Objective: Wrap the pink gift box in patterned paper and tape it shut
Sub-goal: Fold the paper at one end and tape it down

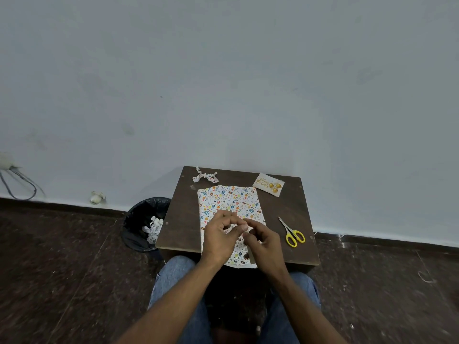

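Head view: A small dark wooden surface (293, 202) is seen from above, set against a pale wall, with the person's jeans-clad knees at its near edge. The patterned paper (228, 199) is laid lengthwise along the middle of the surface, reaching from near the far edge to just past the near edge. The pink gift box is not visible; whether it is covered by the paper cannot be told.

Both hands are held over the near half of the paper. The left hand (218, 242) is positioned left of centre with its fingers (229, 217) curled and the thumb extended toward the right hand. The right hand (263, 242) is positioned just beside it, its fingers curled inward. The fingertips of the two hands meet at one point above the paper. A small pale item appears to be pinched there, but it is too small to be identified, so what is grasped cannot be told.

Yellow-handled scissors (291, 233) are placed near the right edge of the surface, closed, well apart from the paper. A greeting card (269, 184) is located at the far right corner. A crumpled paper strip (205, 177) is located near the far left corner.

A black bin (139, 219) containing paper scraps stands on the floor just beside the left edge of the surface.
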Available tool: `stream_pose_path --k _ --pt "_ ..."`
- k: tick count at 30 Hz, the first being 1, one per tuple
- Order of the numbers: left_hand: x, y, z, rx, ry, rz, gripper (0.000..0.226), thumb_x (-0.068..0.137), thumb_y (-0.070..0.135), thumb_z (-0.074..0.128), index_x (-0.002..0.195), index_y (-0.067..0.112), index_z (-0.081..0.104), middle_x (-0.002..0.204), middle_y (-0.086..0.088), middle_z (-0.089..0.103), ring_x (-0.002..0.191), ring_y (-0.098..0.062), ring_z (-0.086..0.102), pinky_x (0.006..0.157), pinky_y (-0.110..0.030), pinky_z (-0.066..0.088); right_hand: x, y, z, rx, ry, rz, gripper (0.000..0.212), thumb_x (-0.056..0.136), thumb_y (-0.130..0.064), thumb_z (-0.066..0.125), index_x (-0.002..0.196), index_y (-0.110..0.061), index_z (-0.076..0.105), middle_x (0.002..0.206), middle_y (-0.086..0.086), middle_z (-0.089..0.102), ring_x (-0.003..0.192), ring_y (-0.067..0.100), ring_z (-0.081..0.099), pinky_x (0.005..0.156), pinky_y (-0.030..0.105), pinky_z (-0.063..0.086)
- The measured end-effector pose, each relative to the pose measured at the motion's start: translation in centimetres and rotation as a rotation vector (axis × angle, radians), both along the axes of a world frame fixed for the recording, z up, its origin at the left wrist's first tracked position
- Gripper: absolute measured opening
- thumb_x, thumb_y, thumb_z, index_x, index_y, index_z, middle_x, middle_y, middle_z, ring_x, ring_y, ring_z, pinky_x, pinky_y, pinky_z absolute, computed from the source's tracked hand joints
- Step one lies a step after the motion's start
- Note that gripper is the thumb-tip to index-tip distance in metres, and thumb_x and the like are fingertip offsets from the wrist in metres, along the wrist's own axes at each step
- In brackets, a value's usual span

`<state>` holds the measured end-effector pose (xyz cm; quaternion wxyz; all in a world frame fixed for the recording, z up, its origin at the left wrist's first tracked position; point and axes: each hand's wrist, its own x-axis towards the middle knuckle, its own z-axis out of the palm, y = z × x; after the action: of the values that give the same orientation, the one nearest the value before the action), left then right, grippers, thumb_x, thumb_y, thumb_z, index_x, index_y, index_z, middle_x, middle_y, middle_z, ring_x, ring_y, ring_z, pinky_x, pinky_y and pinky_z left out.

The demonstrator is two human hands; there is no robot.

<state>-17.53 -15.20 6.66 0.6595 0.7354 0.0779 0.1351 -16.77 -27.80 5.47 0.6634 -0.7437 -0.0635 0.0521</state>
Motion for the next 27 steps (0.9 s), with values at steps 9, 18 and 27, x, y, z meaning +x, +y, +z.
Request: stream_pose_path --k 9,18,27 --pt "0.8 0.6 1.4 -0.179 0.136 -0.055 0.017 0.081 0.000 0.075 0.079 0.017 0.072 0.084 0.002 0.073 0.088 -0.011 0.067 0.088 -0.032 0.055 -0.1 -0.8 0.2 0.058 -0.001 0.061 0.031 0.094 -0.006 0.063 0.120 -0.023 0.066 0.069 0.021 0.057 0.062 0.022 0.053 0.055 0.047 0.054" --pt "0.8 0.7 1.7 -0.029 0.190 -0.163 0.033 0.083 -0.003 0.071 0.099 0.024 0.062 0.108 0.005 0.066 0.109 -0.009 0.062 0.092 -0.027 0.050 0.1 -1.3 -0.4 0.024 -0.023 0.090 0.060 0.089 0.000 0.068 0.140 -0.023 0.044 0.089 0.007 0.066 0.079 0.009 0.061 0.066 0.025 0.052" --pt "0.8 0.5 2.1 0.037 0.203 -0.139 0.030 0.085 0.000 0.068 0.101 0.026 0.063 0.091 0.002 0.063 0.073 -0.011 0.062 0.077 -0.037 0.056 -0.2 -1.5 -0.2 0.028 0.000 0.098 0.062 0.088 -0.003 0.071 0.140 -0.024 0.045 0.096 0.003 0.070 0.084 0.012 0.066 0.068 0.025 0.054"
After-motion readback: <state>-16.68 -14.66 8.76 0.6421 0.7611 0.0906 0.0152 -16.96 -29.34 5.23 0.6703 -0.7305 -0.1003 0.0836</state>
